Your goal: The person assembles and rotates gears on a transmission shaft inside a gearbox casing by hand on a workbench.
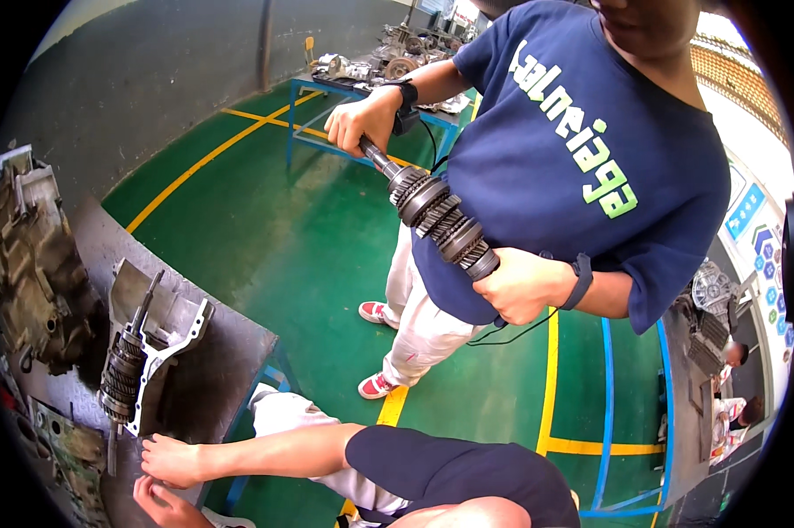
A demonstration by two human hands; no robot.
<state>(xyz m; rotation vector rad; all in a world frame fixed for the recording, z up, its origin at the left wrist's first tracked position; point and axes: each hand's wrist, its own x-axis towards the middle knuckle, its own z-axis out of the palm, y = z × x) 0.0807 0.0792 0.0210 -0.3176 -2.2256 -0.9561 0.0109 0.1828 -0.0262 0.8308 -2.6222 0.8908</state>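
Close together at the lower left, my two hands are near the table edge. My right hand point(172, 459) reaches in from the right, fingers slightly bent and apart, holding nothing visible. Just below it, my left hand point(170, 509) is partly cut off by the lower edge, its fingers apart. Nearest to them, a gear shaft point(122, 374) with stacked dark gears lies in or against an open silver casing half point(179, 333). Across from me, a person in a navy T-shirt point(573, 141) grips a second gear shaft point(441, 216) by both ends, tilted in the air.
A metal-topped table point(238, 339) carries a large dirty gearbox housing point(36, 264) and a flat metal plate point(67, 449). Behind stands a blue-framed table point(296, 123) loaded with machine parts. Another blue-framed table point(670, 396) is at the right. Yellow lines cross the green floor point(265, 220).
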